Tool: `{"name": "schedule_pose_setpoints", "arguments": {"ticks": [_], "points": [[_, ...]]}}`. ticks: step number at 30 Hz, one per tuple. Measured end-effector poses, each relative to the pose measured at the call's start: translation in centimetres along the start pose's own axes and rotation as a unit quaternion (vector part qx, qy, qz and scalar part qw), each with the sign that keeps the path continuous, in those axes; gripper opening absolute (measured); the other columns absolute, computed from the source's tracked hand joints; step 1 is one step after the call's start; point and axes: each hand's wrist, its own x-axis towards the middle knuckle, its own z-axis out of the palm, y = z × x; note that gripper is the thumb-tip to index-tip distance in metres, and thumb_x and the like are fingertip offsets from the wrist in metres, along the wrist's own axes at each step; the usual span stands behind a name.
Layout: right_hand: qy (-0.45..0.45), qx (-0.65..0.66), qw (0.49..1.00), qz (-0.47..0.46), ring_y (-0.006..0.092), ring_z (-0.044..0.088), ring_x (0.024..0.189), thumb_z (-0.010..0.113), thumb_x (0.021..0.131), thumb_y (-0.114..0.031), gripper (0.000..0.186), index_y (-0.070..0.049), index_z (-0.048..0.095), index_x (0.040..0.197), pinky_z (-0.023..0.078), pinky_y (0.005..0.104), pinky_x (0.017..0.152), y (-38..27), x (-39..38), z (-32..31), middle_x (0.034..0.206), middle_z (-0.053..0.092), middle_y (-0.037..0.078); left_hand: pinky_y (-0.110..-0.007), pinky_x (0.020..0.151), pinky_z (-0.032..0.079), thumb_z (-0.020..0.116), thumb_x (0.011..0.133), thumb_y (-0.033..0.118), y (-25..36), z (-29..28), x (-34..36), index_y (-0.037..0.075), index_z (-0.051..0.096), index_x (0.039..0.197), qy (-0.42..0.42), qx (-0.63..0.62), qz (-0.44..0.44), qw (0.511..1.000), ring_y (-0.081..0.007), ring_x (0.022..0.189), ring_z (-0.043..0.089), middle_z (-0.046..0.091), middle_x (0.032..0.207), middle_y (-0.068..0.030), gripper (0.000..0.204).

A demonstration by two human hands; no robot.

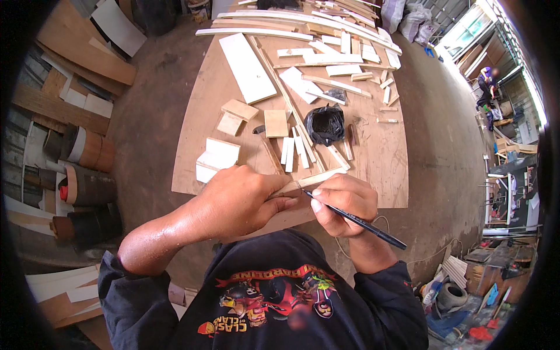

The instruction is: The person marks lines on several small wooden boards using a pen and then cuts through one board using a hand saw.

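My left hand (245, 195) grips one end of a narrow wooden strip (319, 177) at the near edge of the plywood table (373, 192), thumb below and fingers above. In my right hand (348, 204) is a black pen (373, 229), its tip touching or just above the strip close to my left fingertips. A dark line crosses the wood at that spot. Just beyond lie short white-faced strips (288, 150) and an open black plastic bag (325, 124), whose contents are too dark to make out. Left of them sits a small white-faced block piece (218, 156).
Long boards and offcuts (303, 23) cover the far part of the table, with a wide white panel (247, 69) at its left. Rolls of sheet material (87, 149) stand along the left wall. A person (487, 87) is far off at the right, near cluttered scraps.
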Motion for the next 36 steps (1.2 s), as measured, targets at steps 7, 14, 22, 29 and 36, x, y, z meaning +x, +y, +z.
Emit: {"name": "schedule_pose_setpoints", "arguments": {"ticks": [7, 14, 22, 29, 36], "points": [[-0.019, 0.002, 1.0, -0.004, 0.0231, 0.064, 0.056, 0.071, 0.079, 0.0, 0.007, 0.001, 0.066, 0.084, 0.052, 0.0328, 0.051, 0.16, 0.04, -0.12, 0.075, 0.068, 0.012, -0.053, 0.064, 0.052, 0.066, 0.095, 0.035, 0.51, -0.22, 0.14, 0.006, 0.068, 0.093, -0.005, 0.013, -0.012, 1.0, -0.0438, 0.069, 0.067, 0.065, 0.066, -0.0209, 0.029], [-0.013, -0.01, 1.0, -0.01, 0.0238, 0.066, 0.058, 0.071, 0.077, 0.003, 0.009, 0.001, 0.065, 0.084, 0.053, 0.033, 0.053, 0.25, 0.14, -0.03, 0.076, 0.069, 0.012, -0.053, 0.065, 0.053, 0.065, 0.095, 0.035, 0.64, -0.18, 0.32, 0.005, 0.068, 0.092, -0.011, 0.021, -0.013, 1.0, -0.0432, 0.07, 0.068, 0.066, 0.066, -0.0206, 0.03], [-0.018, -0.016, 1.0, -0.007, 0.0238, 0.066, 0.058, 0.07, 0.075, 0.005, 0.012, 0.0, 0.065, 0.085, 0.053, 0.0327, 0.053, 0.32, -0.09, -0.13, 0.076, 0.069, 0.012, -0.052, 0.067, 0.054, 0.065, 0.095, 0.035, 0.82, -0.01, 0.51, 0.004, 0.069, 0.092, -0.017, 0.021, -0.019, 0.999, -0.0429, 0.073, 0.069, 0.067, 0.068, -0.0209, 0.031], [-0.013, -0.013, 1.0, 0.002, 0.0237, 0.065, 0.058, 0.07, 0.076, 0.004, 0.011, 0.0, 0.065, 0.085, 0.053, 0.0324, 0.053, 0.25, -0.34, -0.36, 0.075, 0.069, 0.012, -0.052, 0.068, 0.054, 0.065, 0.096, 0.035, 1.0, 0.04, 0.67, 0.004, 0.068, 0.091, -0.021, 0.016, -0.02, 0.999, -0.0435, 0.073, 0.069, 0.067, 0.068, -0.0211, 0.032], [-0.018, -0.009, 1.0, 0.011, 0.0248, 0.066, 0.059, 0.071, 0.077, 0.003, 0.009, 0.0, 0.065, 0.084, 0.054, 0.0336, 0.054, 0.3, -0.57, -0.44, 0.076, 0.069, 0.012, -0.053, 0.068, 0.053, 0.065, 0.095, 0.036, 0.85, 0.3, 0.8, 0.004, 0.068, 0.09, -0.027, 0.018, -0.022, 0.999, -0.0436, 0.073, 0.068, 0.066, 0.068, -0.0216, 0.032]]}}
